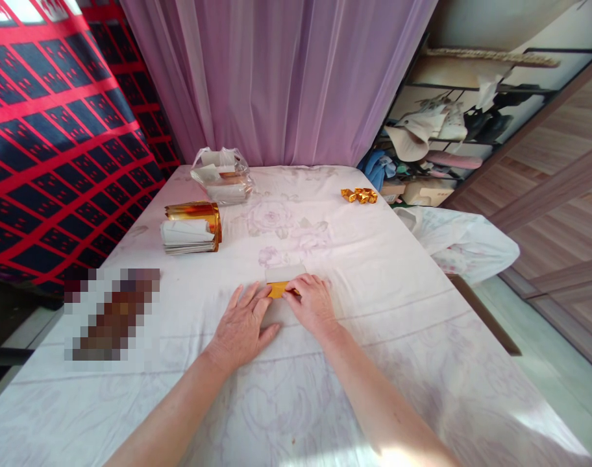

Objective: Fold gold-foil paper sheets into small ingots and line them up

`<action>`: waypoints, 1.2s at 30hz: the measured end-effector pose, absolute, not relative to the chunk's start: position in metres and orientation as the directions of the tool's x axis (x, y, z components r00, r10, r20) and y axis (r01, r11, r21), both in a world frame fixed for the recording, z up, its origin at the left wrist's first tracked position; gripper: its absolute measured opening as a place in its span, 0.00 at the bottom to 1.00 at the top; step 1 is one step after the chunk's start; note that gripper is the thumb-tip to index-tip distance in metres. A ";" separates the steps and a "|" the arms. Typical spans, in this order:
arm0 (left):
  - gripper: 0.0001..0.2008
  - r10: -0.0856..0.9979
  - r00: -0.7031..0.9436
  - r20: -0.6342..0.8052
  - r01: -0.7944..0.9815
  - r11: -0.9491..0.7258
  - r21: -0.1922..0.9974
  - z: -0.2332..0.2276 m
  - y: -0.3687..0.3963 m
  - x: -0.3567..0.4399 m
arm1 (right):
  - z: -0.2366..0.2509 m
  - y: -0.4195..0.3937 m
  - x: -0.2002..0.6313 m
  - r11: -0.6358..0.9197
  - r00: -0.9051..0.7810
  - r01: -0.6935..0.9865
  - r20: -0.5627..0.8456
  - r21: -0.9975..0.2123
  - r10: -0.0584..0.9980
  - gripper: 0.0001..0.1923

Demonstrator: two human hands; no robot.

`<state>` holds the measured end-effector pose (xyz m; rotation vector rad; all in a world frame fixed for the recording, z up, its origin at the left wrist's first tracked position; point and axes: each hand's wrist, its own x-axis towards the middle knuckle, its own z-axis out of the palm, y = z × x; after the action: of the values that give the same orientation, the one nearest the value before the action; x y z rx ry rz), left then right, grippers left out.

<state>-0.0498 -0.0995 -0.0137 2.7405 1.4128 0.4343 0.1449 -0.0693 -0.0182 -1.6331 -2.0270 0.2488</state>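
Observation:
A small sheet of paper (286, 273), white on its far part with a folded gold foil strip (277, 289) along its near side, lies on the tablecloth in front of me. My left hand (241, 329) rests palm down with fingers spread, its fingertips at the left end of the gold strip. My right hand (314, 303) has its thumb and fingers pinched on the strip's right part and hides that end. Farther left lies a stack of gold and white paper sheets (191, 227). Several folded gold foil pieces (359, 195) sit together at the far right.
A clear plastic bag (222, 175) with paper bundles stands at the far left. A blurred-out object (113, 314) lies near the left edge of the table (374, 389). Purple curtains (286, 78) hang behind. To the right are a shoe rack (452, 130) and a white plastic bag (471, 243).

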 end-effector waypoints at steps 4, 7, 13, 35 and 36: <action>0.18 0.797 0.559 0.227 0.791 -0.595 0.141 -0.015 -0.098 -0.051 | -0.021 -0.072 0.163 0.219 -0.090 0.848 0.276 -0.483 0.957 0.03; 0.19 0.794 0.564 0.227 0.790 -0.599 0.134 -0.016 -0.098 -0.052 | -0.022 -0.073 0.177 0.182 -0.050 0.860 0.275 -0.478 0.960 0.05; 0.22 0.797 0.559 0.229 0.801 -0.590 0.102 -0.015 -0.097 -0.050 | -0.025 -0.069 0.193 0.175 -0.058 0.856 0.246 -0.487 0.967 0.04; 0.24 0.823 0.543 0.168 0.835 -0.550 -0.004 -0.007 -0.092 -0.034 | -0.010 -0.065 0.144 0.180 -0.112 0.909 0.195 -0.376 0.974 0.06; 0.23 0.825 0.541 0.166 0.836 -0.549 0.002 -0.008 -0.092 -0.035 | -0.011 -0.066 0.149 0.177 -0.111 0.909 0.191 -0.378 0.975 0.06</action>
<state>-0.0349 -0.0919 -0.0078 2.8249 1.5254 0.2369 0.1487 -0.0660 -0.0110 -1.7774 -2.0703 0.2318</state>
